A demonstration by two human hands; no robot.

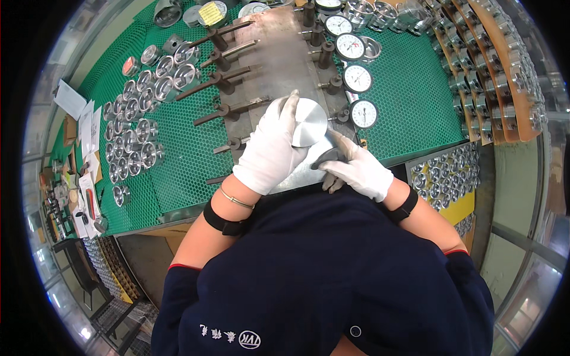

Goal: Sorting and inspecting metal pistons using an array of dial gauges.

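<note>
My left hand (270, 145), in a white glove, is closed around a metal piston (310, 123). The piston's round, flat, shiny face points up, above the near end of a steel plate (291, 71). Close by on the right is my right hand (358, 169), also gloved, its fingers bent around a small dark piece (328, 158) whose kind I cannot make out. The fingertips of that glove look soiled. Dial gauges (363, 114) on dark posts stand along the plate's right side, and rods on posts (228, 111) line its left.
Several pistons (132, 110) stand in rows on the green mat (184, 142) at left. Racks of pistons (493, 71) rise at the far right, and a tray of them (445, 178) sits lower right. Papers (89, 130) lie at the far left.
</note>
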